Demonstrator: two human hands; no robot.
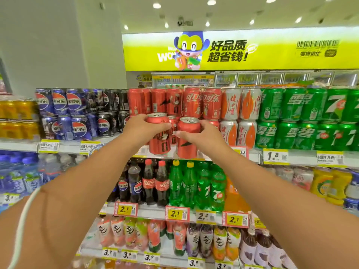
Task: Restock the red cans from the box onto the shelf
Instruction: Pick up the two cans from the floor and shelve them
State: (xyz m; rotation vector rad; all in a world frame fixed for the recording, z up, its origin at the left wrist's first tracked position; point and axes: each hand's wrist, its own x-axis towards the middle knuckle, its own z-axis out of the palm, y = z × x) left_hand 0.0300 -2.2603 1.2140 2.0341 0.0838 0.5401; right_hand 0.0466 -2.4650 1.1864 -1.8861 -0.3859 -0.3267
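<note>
Two red cans are at the shelf [252, 155] edge: the left hand [138, 129] grips the left can [158, 136], the right hand [202, 135] grips the right can [187, 141].

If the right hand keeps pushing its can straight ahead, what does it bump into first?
Probably the red cans already standing on the shelf behind it. The right hand holds its red can at the front edge; depth is hard to judge.
</note>
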